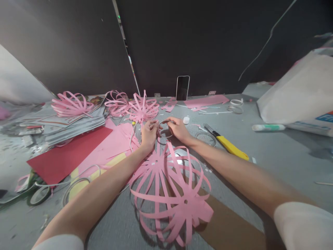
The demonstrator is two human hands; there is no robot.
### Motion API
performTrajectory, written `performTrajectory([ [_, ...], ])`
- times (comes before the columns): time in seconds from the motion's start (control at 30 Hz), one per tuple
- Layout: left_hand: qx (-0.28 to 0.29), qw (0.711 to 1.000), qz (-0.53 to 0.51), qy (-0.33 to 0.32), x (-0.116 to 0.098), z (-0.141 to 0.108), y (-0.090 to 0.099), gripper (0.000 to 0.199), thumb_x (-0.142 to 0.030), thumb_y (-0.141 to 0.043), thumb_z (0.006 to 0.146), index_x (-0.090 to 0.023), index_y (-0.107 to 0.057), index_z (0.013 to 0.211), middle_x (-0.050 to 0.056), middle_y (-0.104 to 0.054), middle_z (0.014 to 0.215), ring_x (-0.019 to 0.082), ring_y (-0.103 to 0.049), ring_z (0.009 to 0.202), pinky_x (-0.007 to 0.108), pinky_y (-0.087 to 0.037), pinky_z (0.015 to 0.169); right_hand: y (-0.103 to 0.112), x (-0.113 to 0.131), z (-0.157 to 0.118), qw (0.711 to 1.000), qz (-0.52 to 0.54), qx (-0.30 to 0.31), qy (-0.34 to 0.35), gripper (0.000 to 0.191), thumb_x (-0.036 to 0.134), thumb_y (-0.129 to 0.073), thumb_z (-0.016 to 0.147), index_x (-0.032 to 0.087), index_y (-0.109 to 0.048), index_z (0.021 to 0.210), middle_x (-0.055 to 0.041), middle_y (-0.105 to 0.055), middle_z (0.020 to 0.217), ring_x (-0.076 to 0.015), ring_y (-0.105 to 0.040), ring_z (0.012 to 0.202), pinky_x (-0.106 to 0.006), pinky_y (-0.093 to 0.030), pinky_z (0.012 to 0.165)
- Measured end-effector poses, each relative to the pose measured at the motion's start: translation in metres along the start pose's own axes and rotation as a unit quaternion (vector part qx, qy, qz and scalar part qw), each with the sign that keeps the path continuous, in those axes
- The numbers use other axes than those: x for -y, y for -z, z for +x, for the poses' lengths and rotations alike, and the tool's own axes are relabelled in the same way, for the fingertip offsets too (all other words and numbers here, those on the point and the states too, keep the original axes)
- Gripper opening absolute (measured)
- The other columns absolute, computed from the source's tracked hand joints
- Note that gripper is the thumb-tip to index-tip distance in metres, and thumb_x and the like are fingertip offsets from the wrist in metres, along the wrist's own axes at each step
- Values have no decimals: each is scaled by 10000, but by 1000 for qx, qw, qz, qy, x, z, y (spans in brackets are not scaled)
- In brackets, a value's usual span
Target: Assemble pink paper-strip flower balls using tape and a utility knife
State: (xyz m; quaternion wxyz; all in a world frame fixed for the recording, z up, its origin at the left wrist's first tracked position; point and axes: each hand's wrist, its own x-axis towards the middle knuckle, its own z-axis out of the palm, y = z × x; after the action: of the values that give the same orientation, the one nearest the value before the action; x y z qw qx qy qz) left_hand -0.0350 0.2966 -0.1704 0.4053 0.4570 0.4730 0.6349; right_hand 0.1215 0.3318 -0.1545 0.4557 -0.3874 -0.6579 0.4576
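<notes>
My right hand point(179, 129) is closed around the far side of a narrow roll of tape point(165, 134), which looks clear. At the roll's left edge, my left hand point(149, 134) pinches with its fingertips; whether a loose tape end is between them is too small to tell. Just below both hands lies a ball-like cage of curved pink paper strips point(186, 189), with a small hole at each hub where the strips meet. One strip of it reaches up towards my left hand.
Right of my hands lie a yellow utility knife point(232, 147), another tape ring point(206, 139) and a glue tube point(269, 127). A phone point(182, 88) leans on the dark back panel. Leftward are pink strip shapes point(143, 108), red paper point(70, 154), stacked papers point(75, 128) and scissors point(39, 196).
</notes>
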Motion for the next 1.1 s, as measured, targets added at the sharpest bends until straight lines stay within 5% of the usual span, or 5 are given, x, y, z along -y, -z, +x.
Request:
performTrajectory([
  [0.47,-2,1000,7,2,2,0,1,306,-421,-733,903,-155,-632,1016,26,-728,740,100,-558,484,221,-456,475,0,-1,0,1000,-7,2,-6,248,252,-560,863,197,-708,1055,60,-524,563,-122,-445,489,-251,-330,483],
  [0.73,-5,1000,10,6,0,0,1,313,-428,-747,895,-150,-655,1008,33,-727,718,119,-607,551,213,-457,508,1,-1,0,993,-20,60,97,354,482,-582,978,176,-741,900,-32,-716,879,-168,-596,796,-276,-448,758],
  [1.1,17,1000,-5,0,-1,-1,0,358,-464,-755,884,-136,-724,1026,44,-739,764,91,-541,492,218,-448,465,1,-3,2,999,-16,-5,40,374,547,-618,940,192,-717,874,13,-553,672,-145,-469,635,-274,-368,613],
])
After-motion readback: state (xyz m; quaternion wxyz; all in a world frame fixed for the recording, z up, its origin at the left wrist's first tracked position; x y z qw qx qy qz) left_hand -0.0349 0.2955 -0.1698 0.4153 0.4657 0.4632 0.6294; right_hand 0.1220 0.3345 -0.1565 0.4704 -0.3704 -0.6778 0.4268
